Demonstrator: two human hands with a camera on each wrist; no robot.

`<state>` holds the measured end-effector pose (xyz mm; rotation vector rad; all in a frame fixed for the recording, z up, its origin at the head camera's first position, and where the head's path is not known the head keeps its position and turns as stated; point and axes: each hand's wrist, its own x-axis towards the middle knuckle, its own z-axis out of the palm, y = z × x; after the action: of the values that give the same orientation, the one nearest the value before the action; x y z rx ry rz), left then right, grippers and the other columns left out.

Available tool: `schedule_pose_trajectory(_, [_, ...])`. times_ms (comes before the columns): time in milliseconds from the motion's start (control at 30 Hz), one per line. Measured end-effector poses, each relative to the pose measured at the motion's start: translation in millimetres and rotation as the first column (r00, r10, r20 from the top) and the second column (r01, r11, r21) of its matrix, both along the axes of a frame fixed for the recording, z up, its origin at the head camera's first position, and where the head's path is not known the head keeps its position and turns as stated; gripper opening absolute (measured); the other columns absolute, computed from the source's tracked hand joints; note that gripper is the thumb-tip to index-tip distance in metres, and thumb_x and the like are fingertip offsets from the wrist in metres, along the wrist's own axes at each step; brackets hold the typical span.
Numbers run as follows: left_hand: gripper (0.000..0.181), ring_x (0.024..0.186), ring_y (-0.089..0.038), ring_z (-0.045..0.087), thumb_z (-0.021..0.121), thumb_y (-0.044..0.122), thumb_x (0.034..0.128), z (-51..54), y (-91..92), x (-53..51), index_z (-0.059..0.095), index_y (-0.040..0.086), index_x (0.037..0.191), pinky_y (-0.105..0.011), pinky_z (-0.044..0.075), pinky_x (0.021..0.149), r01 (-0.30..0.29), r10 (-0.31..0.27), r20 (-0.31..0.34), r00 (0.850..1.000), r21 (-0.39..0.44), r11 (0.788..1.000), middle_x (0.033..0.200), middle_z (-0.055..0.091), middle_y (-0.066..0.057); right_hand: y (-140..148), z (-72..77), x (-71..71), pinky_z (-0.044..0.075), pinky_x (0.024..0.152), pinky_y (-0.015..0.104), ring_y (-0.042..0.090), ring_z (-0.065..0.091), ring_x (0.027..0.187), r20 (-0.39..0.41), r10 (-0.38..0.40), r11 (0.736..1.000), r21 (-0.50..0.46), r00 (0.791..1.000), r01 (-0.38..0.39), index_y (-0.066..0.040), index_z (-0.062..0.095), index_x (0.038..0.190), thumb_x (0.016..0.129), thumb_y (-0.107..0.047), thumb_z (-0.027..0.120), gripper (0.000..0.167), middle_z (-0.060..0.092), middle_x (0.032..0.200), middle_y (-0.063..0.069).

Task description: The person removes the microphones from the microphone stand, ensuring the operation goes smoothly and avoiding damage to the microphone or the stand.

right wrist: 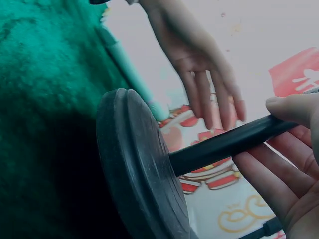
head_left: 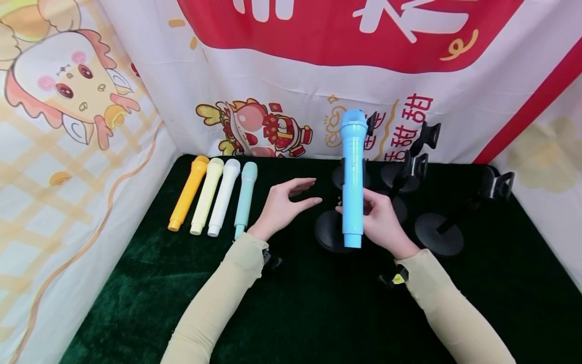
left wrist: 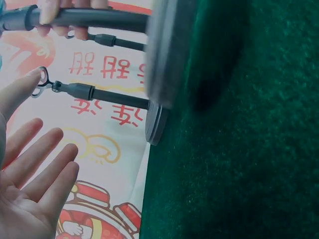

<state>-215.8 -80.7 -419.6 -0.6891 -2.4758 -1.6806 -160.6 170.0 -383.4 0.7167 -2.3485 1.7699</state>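
Note:
My right hand (head_left: 384,220) grips the black pole (right wrist: 214,149) of a microphone stand, thumb on one side and fingers on the other. A bright blue microphone (head_left: 352,187) sits upright at the top of this stand, its head upward. The stand's round base (right wrist: 142,164) is low over the green cloth; whether it touches cannot be told. To the left, my left hand (head_left: 282,207) holds nothing, its fingers extended and thumb apart, a short way from the stand. In the left wrist view, the left hand's fingers (left wrist: 50,169) are spread.
Orange (head_left: 187,194), pale yellow (head_left: 206,197), white (head_left: 224,197) and teal (head_left: 246,194) microphones lie in a row at left. Several black stands with bare clips, including one at far right (head_left: 439,234), stand behind and right. A printed curtain (head_left: 282,76) backs the table.

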Motion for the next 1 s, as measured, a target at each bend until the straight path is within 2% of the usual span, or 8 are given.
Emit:
schedule_pose_trajectory(133, [0.044,0.118,-0.003,0.059,0.078,0.038,0.0924,-1.1,-0.8,-1.0,0.066,0.029,0.134,-0.043,0.048,0.104,-0.002,0.001,0.008,1.000,0.030,1.000,0.130,0.065,0.014,-5,-17.9,-8.4,0.058,0.085,0.032,0.023,0.072,0.090,0.029,0.007,1.000,0.020,1.000,-0.008,0.000,0.068,0.117,0.092,0.000,0.075,0.026,0.072,0.103,0.012])
schedule_pose_trajectory(267, [0.043,0.119,-0.006,0.060,0.077,0.038,0.0930,-1.2,-2.0,-1.9,0.066,0.029,0.134,-0.047,0.048,0.104,0.000,-0.001,0.013,1.000,0.044,0.999,0.131,0.065,0.010,-9,-38.3,-20.5,0.058,0.085,0.033,0.022,0.072,0.092,0.036,0.007,1.000,0.009,0.999,-0.007,-0.003,0.068,0.119,0.092,0.000,0.076,0.028,0.072,0.105,0.011])
schedule_pose_trajectory(533, [0.045,0.123,-0.016,0.060,0.077,0.024,0.0941,-1.2,-1.7,-3.5,0.064,0.022,0.137,-0.048,0.045,0.106,-0.012,0.009,0.049,0.999,0.062,0.998,0.136,0.064,-0.001,-15,-44.7,-26.2,0.058,0.085,0.032,0.021,0.072,0.093,0.013,-0.005,1.000,-0.003,1.000,0.005,-0.005,0.069,0.119,0.092,-0.013,0.078,0.030,0.073,0.106,0.007])
schedule_pose_trajectory(767, [0.044,0.120,-0.008,0.060,0.077,0.034,0.0934,1.3,-4.5,-2.4,0.065,0.028,0.135,-0.046,0.047,0.105,-0.016,0.015,0.029,0.999,0.053,0.998,0.132,0.065,0.009,-14,-45.0,-24.7,0.058,0.086,0.034,0.022,0.071,0.095,0.051,0.013,1.000,0.014,0.999,-0.014,-0.007,0.069,0.121,0.092,-0.015,0.079,0.032,0.072,0.108,0.006])
schedule_pose_trajectory(1000, [0.045,0.120,-0.009,0.060,0.076,0.042,0.0931,3.4,-5.9,-2.4,0.065,0.028,0.135,-0.050,0.047,0.104,-0.010,0.009,0.010,1.000,0.050,0.999,0.132,0.065,0.009,-15,-39.4,-23.4,0.057,0.089,0.034,0.024,0.070,0.103,0.103,0.013,1.000,-0.024,0.995,-0.011,-0.006,0.066,0.127,0.093,-0.009,0.077,0.036,0.071,0.115,0.010])
